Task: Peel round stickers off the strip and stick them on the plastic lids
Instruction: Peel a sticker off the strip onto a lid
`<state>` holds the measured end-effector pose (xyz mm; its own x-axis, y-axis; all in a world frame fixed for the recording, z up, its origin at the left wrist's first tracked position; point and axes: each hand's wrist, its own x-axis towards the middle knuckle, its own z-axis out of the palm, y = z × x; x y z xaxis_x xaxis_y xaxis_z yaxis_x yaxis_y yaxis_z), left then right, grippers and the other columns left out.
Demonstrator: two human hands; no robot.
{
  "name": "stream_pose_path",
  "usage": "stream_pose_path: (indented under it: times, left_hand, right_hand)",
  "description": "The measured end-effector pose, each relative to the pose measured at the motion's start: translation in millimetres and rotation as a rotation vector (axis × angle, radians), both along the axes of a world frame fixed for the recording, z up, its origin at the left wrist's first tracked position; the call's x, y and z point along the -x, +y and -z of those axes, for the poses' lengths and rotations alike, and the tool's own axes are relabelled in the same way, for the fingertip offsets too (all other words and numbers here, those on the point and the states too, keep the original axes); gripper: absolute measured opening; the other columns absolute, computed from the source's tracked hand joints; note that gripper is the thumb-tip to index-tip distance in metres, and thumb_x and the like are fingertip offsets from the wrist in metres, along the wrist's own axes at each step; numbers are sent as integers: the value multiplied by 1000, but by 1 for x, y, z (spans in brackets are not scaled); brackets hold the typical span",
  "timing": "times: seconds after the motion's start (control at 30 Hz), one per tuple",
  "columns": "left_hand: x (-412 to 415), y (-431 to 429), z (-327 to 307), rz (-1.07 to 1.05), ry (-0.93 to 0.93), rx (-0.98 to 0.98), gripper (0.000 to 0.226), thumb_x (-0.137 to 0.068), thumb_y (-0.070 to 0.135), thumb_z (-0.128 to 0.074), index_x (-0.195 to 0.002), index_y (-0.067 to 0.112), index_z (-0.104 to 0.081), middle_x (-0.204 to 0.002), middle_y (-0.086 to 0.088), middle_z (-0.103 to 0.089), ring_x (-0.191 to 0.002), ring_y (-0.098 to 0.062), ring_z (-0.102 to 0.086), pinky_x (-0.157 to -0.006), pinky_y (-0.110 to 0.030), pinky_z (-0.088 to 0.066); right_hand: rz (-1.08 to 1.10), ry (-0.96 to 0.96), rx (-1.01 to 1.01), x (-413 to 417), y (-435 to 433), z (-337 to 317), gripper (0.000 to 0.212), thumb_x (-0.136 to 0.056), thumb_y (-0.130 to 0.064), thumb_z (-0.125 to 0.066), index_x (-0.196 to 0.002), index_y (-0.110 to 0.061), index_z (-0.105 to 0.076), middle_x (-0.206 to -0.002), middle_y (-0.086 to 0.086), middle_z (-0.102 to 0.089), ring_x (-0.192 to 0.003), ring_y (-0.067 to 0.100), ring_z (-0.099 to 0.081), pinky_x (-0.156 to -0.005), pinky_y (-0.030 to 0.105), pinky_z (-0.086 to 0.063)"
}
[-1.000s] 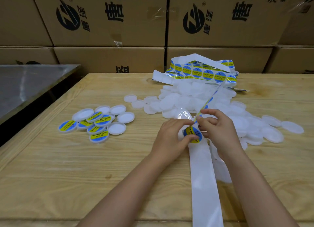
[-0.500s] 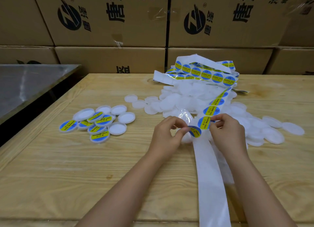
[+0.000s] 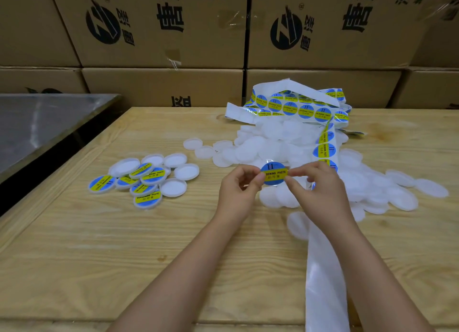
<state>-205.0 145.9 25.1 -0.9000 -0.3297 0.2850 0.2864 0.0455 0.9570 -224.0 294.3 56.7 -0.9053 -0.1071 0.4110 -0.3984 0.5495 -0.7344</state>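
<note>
Pinching the round soldering-paste sticker (image 3: 274, 174) by its opposite rims, the left hand (image 3: 238, 186) and right hand (image 3: 316, 186) hold it face-up over the middle of the wooden table (image 3: 99, 257), at the near side of the heap of bare plastic lids (image 3: 270, 142). Each hand's thumb and forefinger are closed on its rim. A glossy clear edge shows above it; whether a lid sits behind I cannot tell. It looks almost weightless, limp and tacky underneath, likely to curl or cling to skin, so fingertip holds at the very rim suit it. The sticker strip (image 3: 325, 146) runs from its tangle near the far edge under the right hand, and the bare backing (image 3: 323, 282) trails over the near edge. Labelled lids (image 3: 142, 180) lie toward the left edge.
</note>
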Motion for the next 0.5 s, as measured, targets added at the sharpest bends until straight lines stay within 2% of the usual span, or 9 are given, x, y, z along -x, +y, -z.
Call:
stream_pose_path:
  times: [0.07,0.13,0.17,0.23,0.27,0.3,0.4,0.43,0.5]
  left_hand:
    - [1,-1,1,6,-7,1,20,-88,4,-62,-80,22,-62,-71,11,-66,-66,-8,-61,-75,-34,-51]
    - [2,2,2,20,-23,-22,21,-90,4,-59,-92,24,-64,-80,10,-68,-70,-6,-63,-76,-31,-53]
    - [2,4,3,30,-37,-42,26,-92,3,-56,-106,23,-60,-88,9,-68,-72,-4,-63,-75,-28,-53]
    - [2,8,5,42,-72,17,48,-94,3,-50,-137,22,-37,-110,8,-61,-80,-1,-62,-80,-26,-52]
    - [1,8,6,31,-68,155,54,-94,4,-50,-142,20,-31,-118,7,-57,-87,-3,-60,-86,-27,-50]
    - [0,7,9,24,-30,356,53,-94,6,-51,-142,18,-35,-124,5,-54,-96,-7,-58,-93,-27,-45]
    - [-3,8,19,39,154,955,35,-88,14,-59,-123,15,-61,-138,-5,-50,-124,-22,-46,-105,-31,-28]
    - [-3,9,21,60,173,1080,30,-87,19,-61,-116,16,-66,-140,-5,-49,-129,-23,-43,-107,-34,-24]
    - [-3,11,24,89,155,1163,22,-87,25,-62,-105,15,-69,-139,-1,-51,-132,-20,-40,-109,-35,-20]
  right_hand:
    - [-9,-47,48,1,0,1,13,-82,-18,-69,-76,-28,-64,-88,-10,-54,-84,10,-49,-65,8,-33]
    - [8,-75,86,3,1,2,13,-83,-18,-68,-74,-26,-62,-86,-9,-54,-77,4,-48,-62,3,-33]
    - [20,-78,90,4,2,3,13,-83,-18,-67,-74,-25,-62,-87,-7,-54,-76,3,-49,-61,2,-33]
    - [58,-73,92,7,4,5,13,-84,-18,-65,-74,-24,-60,-89,-4,-55,-74,2,-50,-60,3,-33]
    - [80,-70,114,8,5,5,14,-84,-17,-65,-73,-24,-59,-89,-3,-57,-73,4,-50,-60,5,-34]
    - [102,-69,152,10,6,5,15,-84,-17,-64,-72,-25,-58,-89,-2,-59,-72,5,-51,-61,9,-35]
    - [162,-71,263,13,9,5,10,-85,-18,-62,-76,-21,-60,-90,1,-61,-71,8,-51,-63,19,-37]
    - [170,-71,290,14,9,6,7,-85,-17,-62,-78,-19,-60,-91,3,-61,-71,10,-50,-65,23,-37]
    - [162,-75,323,15,9,6,5,-85,-17,-62,-80,-17,-61,-89,5,-60,-71,14,-50,-69,26,-38]
